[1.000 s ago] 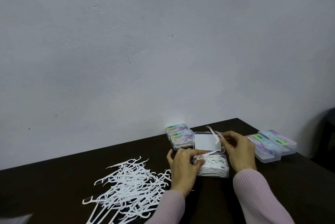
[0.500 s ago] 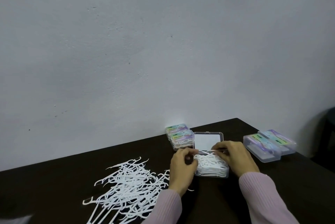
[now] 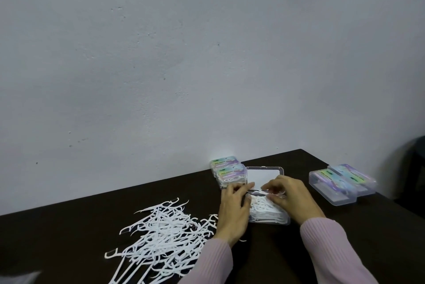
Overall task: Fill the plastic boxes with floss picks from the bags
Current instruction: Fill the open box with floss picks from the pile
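Fingers (image 3: pixel 247 186) of the left hand (image 3: pixel 232 212) curl onto the hinge edge of the open plastic box (image 3: pixel 268 212), beside the loose floss picks (image 3: pixel 161 233) heaped at left on the table (image 3: pixel 69 237). Picks look light, springy and prone to tangle; pinching a small bundle by the handles seems best. Right hand (image 3: pixel 289 196) curls over the packed picks, thumb pressing them; whether it pinches any is unclear. Closed boxes (image 3: pixel 340 184) sit further right.

Loose floss picks (image 3: pixel 158 237) – cut by bottom edge – box labels (image 3: pixel 226 164) unreadable
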The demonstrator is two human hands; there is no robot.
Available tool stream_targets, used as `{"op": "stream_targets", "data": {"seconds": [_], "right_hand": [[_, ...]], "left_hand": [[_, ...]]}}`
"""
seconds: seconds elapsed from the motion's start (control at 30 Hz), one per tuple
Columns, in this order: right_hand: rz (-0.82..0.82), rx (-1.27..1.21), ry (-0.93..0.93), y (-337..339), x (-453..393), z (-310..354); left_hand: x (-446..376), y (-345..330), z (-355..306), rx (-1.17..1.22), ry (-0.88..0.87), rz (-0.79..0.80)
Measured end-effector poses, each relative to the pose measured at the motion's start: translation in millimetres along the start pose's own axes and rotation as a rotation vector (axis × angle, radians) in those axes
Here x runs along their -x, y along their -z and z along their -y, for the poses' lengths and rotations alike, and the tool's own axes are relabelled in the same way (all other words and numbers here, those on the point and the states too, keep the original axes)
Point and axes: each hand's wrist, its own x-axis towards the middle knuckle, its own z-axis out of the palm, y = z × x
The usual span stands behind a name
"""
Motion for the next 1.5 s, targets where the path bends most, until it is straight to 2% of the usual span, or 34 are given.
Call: {"op": "stream_targets", "data": {"seconds": [0.17, 0.33, 0.5, 0.67, 0.77, 0.9, 1.0, 1.1, 1.23, 1.5], "right_hand": [[-0.022, -0.025, -0.064, 2, 2, -4], [0.110, 0.020, -0.159, 4, 5, -9], [0.118, 0.051, -0.179, 6, 3, -10], [0.138, -0.028, -0.161, 4, 2, -8], [0.079, -0.080, -0.145, 5, 2, -10], [-0.056, -0.102, -0.207, 9, 1, -14], [-0.012, -0.101, -0.242, 8, 1, -16], [0.012, -0.088, -0.258, 6, 1, -17], [-0.021, -0.031, -0.262, 5, 0, -19], [-0.007, -0.024, -0.271, 5, -1, -20]], "left_hand": [[0, -1, 2, -0.116, -0.020, 0.092], [2, -1, -1, -0.192, -0.020, 0.154], [2, -4, 0, -0.237, -0.028, 0.184], [1, -1, 2, -0.201, -0.038, 0.088], [2, 0, 2, -0.153, -0.035, 0.046], [2, -1, 0, 0.040, 0.008, -0.036], [2, -1, -2, 0.222, 0.087, -0.070], [3, 0, -4, 0.241, 0.102, -0.021], [6, -4, -5, 0.114, 0.048, 0.093], [6, -5, -5, 0.065, 0.047, 0.140]]}}
